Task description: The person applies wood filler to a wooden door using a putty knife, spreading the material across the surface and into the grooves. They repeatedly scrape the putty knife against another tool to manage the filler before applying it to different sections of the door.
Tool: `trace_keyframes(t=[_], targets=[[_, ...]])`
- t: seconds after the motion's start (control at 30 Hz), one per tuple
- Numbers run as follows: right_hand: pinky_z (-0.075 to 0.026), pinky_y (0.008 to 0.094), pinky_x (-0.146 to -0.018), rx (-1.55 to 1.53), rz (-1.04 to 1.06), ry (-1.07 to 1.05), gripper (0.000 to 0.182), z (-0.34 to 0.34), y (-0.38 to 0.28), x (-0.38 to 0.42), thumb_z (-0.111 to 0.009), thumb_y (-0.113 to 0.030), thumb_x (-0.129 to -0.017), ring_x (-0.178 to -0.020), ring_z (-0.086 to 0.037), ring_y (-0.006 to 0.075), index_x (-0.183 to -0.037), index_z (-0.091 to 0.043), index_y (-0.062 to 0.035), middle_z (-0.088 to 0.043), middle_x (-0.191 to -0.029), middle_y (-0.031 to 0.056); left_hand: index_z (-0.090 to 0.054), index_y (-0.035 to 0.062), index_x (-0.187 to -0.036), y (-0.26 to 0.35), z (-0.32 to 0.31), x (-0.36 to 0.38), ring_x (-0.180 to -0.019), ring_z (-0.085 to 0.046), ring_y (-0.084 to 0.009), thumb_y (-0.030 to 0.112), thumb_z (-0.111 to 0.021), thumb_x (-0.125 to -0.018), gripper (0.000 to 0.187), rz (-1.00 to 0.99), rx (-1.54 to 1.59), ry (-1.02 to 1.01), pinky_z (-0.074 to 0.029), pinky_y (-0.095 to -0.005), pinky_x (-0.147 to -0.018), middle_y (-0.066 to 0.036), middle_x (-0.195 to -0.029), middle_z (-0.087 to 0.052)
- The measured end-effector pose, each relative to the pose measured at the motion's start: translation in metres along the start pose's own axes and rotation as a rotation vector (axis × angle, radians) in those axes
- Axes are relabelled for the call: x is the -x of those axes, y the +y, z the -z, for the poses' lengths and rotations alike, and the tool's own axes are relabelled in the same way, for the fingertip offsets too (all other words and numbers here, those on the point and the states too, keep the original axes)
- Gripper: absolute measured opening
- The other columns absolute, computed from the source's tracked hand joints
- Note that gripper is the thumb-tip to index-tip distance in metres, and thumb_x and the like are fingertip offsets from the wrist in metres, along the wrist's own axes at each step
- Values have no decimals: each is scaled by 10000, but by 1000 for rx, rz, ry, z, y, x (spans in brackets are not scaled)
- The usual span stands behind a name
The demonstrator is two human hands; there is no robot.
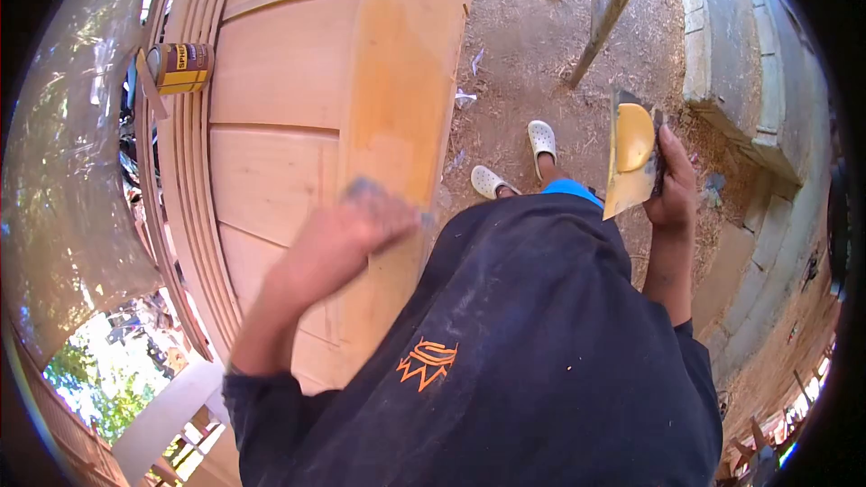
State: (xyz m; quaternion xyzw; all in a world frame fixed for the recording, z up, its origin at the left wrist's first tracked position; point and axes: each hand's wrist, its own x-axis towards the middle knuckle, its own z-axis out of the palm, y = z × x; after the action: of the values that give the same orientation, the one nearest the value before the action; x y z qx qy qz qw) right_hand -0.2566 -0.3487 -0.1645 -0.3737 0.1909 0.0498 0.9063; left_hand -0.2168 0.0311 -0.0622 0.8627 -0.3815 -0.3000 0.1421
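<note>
My left hand (356, 227) is closed and smeared by motion over the wooden panel door (280, 72). Grey-blue edges of a small object show beside its fingers; I cannot tell what it is. Beneath and ahead of it runs a flat door board (401, 63) with a yellowish smear along its surface. Off to the right, clear of the door, my right hand (672, 176) grips a flat, dark-edged putty plate (629, 188) by its right side. On this plate lies a smooth, rounded lump of yellow putty (635, 138).
A brown and yellow can (185, 68) rests at the door's left side, with a thin flat strip (150, 83) beside it. Wooden poles (613, 13) stand ahead on the littered dirt ground (523, 45). Concrete blocks (735, 63) line the right. White clogs (541, 138) are on my feet.
</note>
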Motion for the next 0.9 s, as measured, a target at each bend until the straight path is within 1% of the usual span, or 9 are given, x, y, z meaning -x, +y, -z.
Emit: trace_keyframes(t=[0.13, 0.23, 0.3, 0.4, 0.47, 0.57, 0.7, 0.73, 0.9], targets=[[-480, 320, -840, 15, -21, -104, 322, -20, -1, -5, -389, -198, -945, -958, -591, 191, -1150, -495, 26, -596, -1062, 113, -635, 135, -1030, -55, 48, -84, -894, -595, -277, -3, -465, -762, 346, -3, -130, 281, -480, -350, -753, -97, -978, -635], [-473, 317, -851, 83, -29, -178, 327, -25, -1, -17, -383, -190, -947, -978, -584, 193, -1171, -481, 27, -587, -1087, 117, -641, 107, -990, -66, 48, -107, -880, -593, -293, -11, -483, -720, 334, -52, -126, 213, -477, -354, -759, -107, -949, -635], [-470, 316, -856, 106, -43, -211, 330, -26, 1, -23, -376, -184, -948, -985, -581, 195, -1181, -473, 29, -582, -1099, 120, -640, 77, -972, -56, 34, -93, -913, -584, -297, -84, -472, -660, 389, -2, -134, 143, -467, -355, -801, -116, -959, -630], [-470, 322, -858, 113, -78, -264, 334, -31, 3, -32, -364, -180, -951, -986, -581, 197, -1192, -466, 26, -578, -1112, 123, -650, 99, -961, -31, -13, -33, -955, -576, -268, -41, -511, -690, 336, 72, -101, 95, -467, -357, -804, -90, -990, -626], [-471, 322, -856, 134, -102, -246, 335, -28, 4, -35, -363, -183, -951, -986, -581, 196, -1191, -467, 26, -578, -1112, 119, -654, 128, -982, -11, -60, 14, -1023, -555, -228, 27, -551, -714, 305, 109, -44, 260, -463, -341, -829, -52, -1053, -618], [-480, 322, -836, 162, -92, -115, 328, -31, 8, -36, -385, -202, -944, -953, -592, 192, -1162, -481, 23, -592, -1072, 113, -650, 140, -1004, 23, -102, 73, -1053, -541, -202, 77, -551, -735, 294, 174, -17, 152, -460, -319, -850, -25, -1098, -604], [-475, 313, -848, 55, -127, -273, 336, -37, 12, -36, -379, -202, -948, -969, -588, 186, -1187, -476, 13, -586, -1097, 111, -645, 141, -1026, 25, -81, 102, -1016, -557, -202, 101, -537, -753, 296, 187, 45, -60, -467, -318, -833, -25, -1086, -611], [-475, 310, -844, 54, -121, -247, 333, -41, 13, -36, -382, -208, -948, -960, -591, 181, -1181, -481, 8, -590, -1086, 108, -645, 142, -1031, 23, -56, 93, -986, -567, -212, 76, -517, -759, 308, 304, 213, -95, -470, -318, -810, -41, -1052, -624], [-475, 306, -837, 136, -145, -257, 338, -47, 12, -39, -375, -214, -950, -952, -591, 173, -1169, -484, 19, -594, -1075, 104, -617, 118, -1069, -37, 2, -6, -996, -565, -246, -17, -471, -742, 383, 131, -71, 349, -467, -339, -822, -68, -1056, -620]])
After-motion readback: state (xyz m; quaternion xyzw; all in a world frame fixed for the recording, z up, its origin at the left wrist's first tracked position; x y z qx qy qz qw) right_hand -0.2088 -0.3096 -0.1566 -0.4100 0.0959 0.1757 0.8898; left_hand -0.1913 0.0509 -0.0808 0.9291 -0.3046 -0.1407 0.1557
